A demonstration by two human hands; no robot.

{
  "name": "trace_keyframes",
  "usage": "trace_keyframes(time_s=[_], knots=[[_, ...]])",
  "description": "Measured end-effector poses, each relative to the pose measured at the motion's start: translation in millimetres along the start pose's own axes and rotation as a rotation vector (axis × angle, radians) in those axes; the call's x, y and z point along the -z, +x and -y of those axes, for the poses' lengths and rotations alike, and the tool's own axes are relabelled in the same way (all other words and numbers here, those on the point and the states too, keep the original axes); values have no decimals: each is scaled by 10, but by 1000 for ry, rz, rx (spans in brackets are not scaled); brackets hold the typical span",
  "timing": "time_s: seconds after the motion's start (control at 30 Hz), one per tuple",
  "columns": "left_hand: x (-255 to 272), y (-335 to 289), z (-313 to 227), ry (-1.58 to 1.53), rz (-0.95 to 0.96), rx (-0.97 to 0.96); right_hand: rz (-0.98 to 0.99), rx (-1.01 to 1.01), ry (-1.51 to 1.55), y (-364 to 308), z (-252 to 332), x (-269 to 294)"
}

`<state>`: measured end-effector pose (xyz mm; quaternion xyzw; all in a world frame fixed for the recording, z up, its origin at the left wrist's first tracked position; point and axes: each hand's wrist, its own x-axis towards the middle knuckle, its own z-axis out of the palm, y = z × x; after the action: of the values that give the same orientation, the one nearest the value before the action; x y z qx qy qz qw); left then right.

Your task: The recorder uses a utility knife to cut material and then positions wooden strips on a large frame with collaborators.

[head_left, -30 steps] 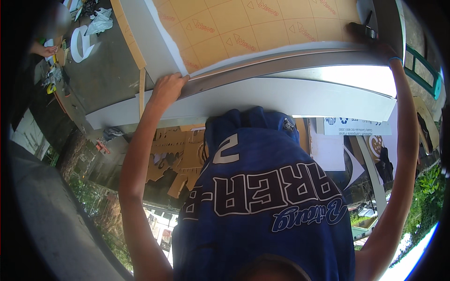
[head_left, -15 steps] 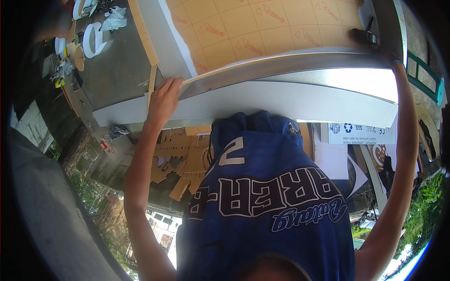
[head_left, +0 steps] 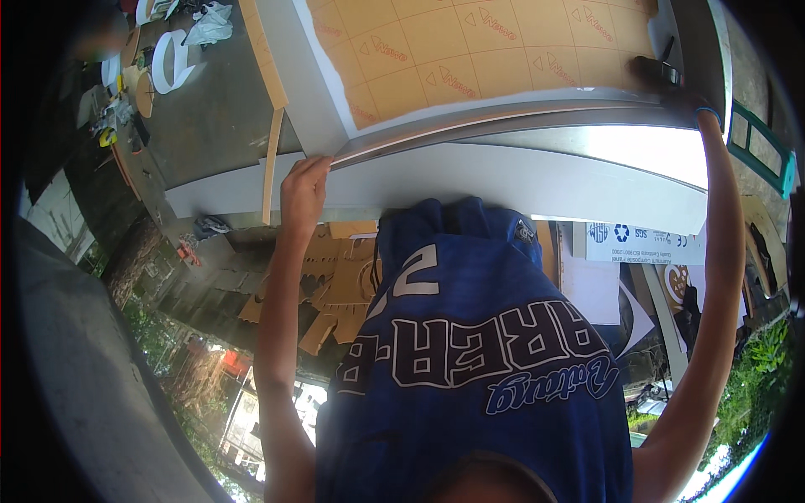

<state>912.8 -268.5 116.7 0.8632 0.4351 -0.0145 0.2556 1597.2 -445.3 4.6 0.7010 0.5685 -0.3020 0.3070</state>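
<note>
A wide panel with tan, red-lined film (head_left: pixel 470 59) lies in front of me, bordered by grey side strips (head_left: pixel 323 92). Along its near side runs a long narrow flap (head_left: pixel 470 127), tilted, with a brown inner face and a pale edge. My left hand (head_left: pixel 305 186) is closed on the left end of this flap, fingers pinched over the edge. At the flap's other end my right hand (head_left: pixel 689 102) rests by the right corner; shadow hides its fingers. A dark tool (head_left: pixel 658 69) with a thin upright part sits just beyond it.
Beneath the flap a long pale strip (head_left: pixel 470 180) lies along the near table edge. Thin tan strips (head_left: pixel 272 151) lie left of the panel. White curved bands (head_left: pixel 172 65) and a plastic bag (head_left: pixel 210 25) are farther left. A green frame (head_left: pixel 767 151) stands at right.
The near flap has tipped toward me, so more of its brown inner face shows. My left hand has shifted slightly right and nearer with it. The right hand has hardly moved.
</note>
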Motion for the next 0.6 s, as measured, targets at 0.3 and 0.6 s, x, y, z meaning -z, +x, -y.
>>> trace_keyframes(time_s=[0.3,0.6], knots=[[-79,-94,81,-197,-169,89,28,-52,29,-35,43,100],[-131,-194,61,-183,-232,101,50,-80,67,60,301,242]])
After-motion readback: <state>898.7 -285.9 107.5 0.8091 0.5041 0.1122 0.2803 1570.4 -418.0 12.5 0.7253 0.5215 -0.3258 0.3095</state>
